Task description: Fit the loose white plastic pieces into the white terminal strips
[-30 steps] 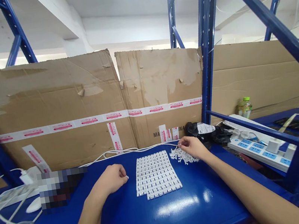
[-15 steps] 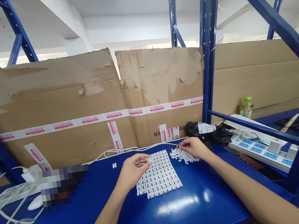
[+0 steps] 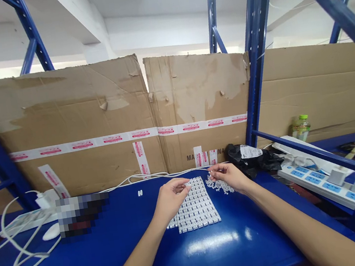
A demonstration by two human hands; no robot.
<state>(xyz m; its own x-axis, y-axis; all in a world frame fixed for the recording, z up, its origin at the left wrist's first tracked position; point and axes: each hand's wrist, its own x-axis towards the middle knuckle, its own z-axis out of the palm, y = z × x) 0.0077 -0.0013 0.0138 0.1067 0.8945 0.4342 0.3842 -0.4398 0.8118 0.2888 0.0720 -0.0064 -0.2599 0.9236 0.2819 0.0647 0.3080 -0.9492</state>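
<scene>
Far back, taped cardboard boxes (image 3: 78,122), a white cable (image 3: 147,175) at their foot. Right: black bag (image 3: 252,158), bottle (image 3: 300,128) (green cap, upright), white power strip (image 3: 319,175). Left: white mouse (image 3: 50,231).

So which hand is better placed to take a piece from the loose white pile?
Probably the right hand: its fingertips are at the loose pile beside the grid, while the left hand rests over the grid's far left corner.

Left hand (image 3: 171,199), resting at centre-left of the frame one second ago, is now reaching over the upper left corner of the white grid (image 3: 198,208). Right hand (image 3: 228,176) is drawing leftward toward it. A small white piece (image 3: 140,193) is now lying left of the grid.
</scene>
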